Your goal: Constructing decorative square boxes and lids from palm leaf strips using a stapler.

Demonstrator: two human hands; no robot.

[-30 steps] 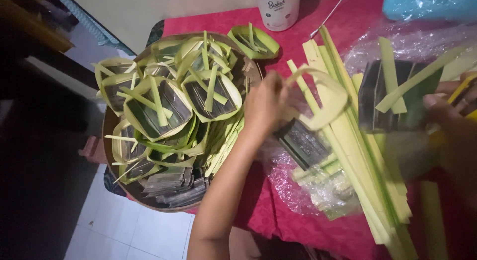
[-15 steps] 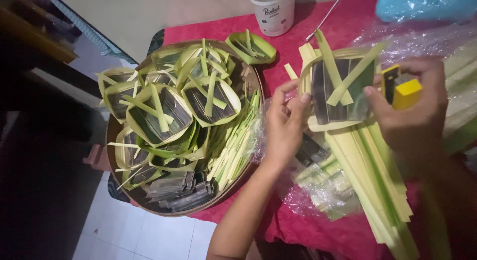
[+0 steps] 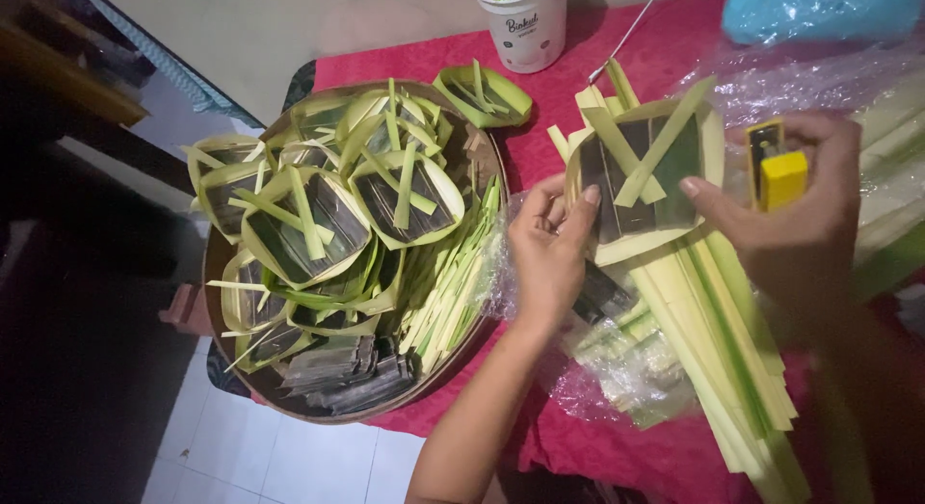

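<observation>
**Figure: Palm-leaf tray held over the red cloth**

The work surface was a table under a red cloth (image 3: pixel 617 70), with pale floor tiles visible below its near edge. Taking the round basket (image 3: pixel 482 167) as landmark: it sat at the cloth's left end, heaped with finished leaf trays (image 3: pixel 405 200), and one more tray lay just beyond its far rim. A white cup (image 3: pixel 525 27) stood farther back. To the basket's right, long leaf strips (image 3: pixel 713 321) lay on clear plastic wrap (image 3: pixel 617 379).

I saw the left hand (image 3: pixel 549 249), just right of the basket, pinching the near-left rim of an unfinished leaf tray (image 3: pixel 641 172) with its fingers closed on the leaf. The right hand (image 3: pixel 790 210), farther right, was wrapped around a yellow stapler (image 3: pixel 776 167) while its thumb pressed the tray's right edge.

I judged the step to be fastening the crossed strips to the rim. The next move would call for bringing the stapler's mouth squarely over an overlap while the left hand kept the fold tight.
</observation>
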